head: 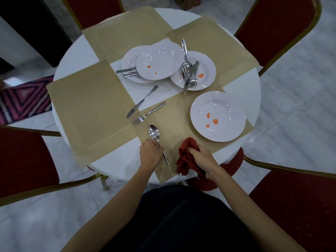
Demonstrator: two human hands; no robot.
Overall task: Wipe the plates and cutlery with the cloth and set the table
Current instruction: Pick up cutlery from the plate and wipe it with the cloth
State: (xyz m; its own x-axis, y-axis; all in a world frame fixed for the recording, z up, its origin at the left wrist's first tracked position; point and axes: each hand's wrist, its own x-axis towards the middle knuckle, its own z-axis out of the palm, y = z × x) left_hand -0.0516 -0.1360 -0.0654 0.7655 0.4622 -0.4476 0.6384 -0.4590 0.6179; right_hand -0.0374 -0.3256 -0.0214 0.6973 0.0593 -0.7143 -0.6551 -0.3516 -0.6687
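Observation:
My left hand (151, 153) grips the handle of a steel spoon (154, 133), bowl pointing away, over the near placemat (172, 120). My right hand (201, 155) holds a crumpled red cloth (185, 159) just right of the spoon. A white plate (218, 116) with orange smears lies on the mat's right side. A knife (142, 101) and a fork (149, 113) lie beyond the spoon. Farther back, two stacked white plates (159, 60) cover some cutlery, and a third plate (203, 70) carries a heap of cutlery (189, 70).
The round table (127, 160) has a white cloth and several beige placemats (87, 110). Red chairs with gold frames stand around it: left (23, 160), right (294, 197), far right (276, 24). A striped rug (23, 99) lies on the floor at left.

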